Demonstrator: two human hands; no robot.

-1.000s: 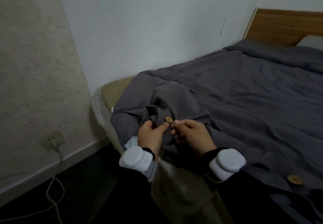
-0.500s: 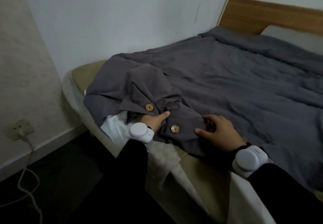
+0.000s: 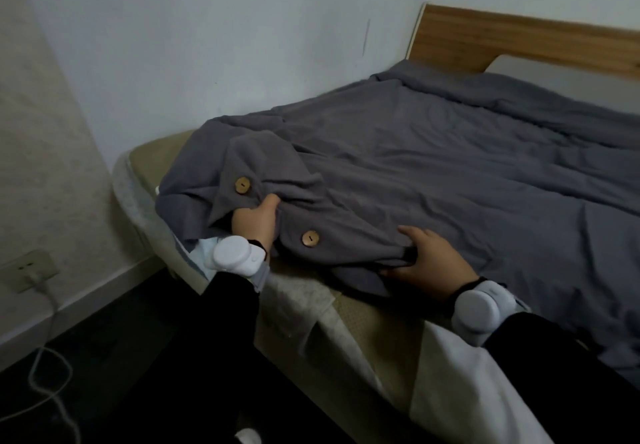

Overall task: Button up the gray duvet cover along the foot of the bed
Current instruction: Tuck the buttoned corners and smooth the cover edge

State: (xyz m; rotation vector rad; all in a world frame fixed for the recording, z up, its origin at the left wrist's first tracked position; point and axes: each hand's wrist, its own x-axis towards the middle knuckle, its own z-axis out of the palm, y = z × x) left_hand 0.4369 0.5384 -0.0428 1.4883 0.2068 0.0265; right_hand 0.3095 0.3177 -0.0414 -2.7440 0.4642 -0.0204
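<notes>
The gray duvet cover (image 3: 433,166) lies spread over the bed, with its foot edge bunched at the near left corner. Two round wooden buttons show on that edge: one (image 3: 242,185) higher up, another (image 3: 310,238) lower and to the right. My left hand (image 3: 254,223) grips a fold of the cover between the two buttons, its fingertips hidden in the cloth. My right hand (image 3: 427,263) lies to the right of the lower button and holds the cover's edge, thumb under the hem and fingers on top.
The mattress corner (image 3: 149,166) and a white sheet (image 3: 460,374) are bare below the cover. A wooden headboard (image 3: 519,39) stands at the back right. A white wall runs along the bed's far side. A wall socket (image 3: 29,270) with a white cable sits low at left, above the dark floor.
One second ago both hands pinched at a single button. They have moved apart: the left grips cloth between two buttons, the right has slid right onto the hem. The view has shifted right.
</notes>
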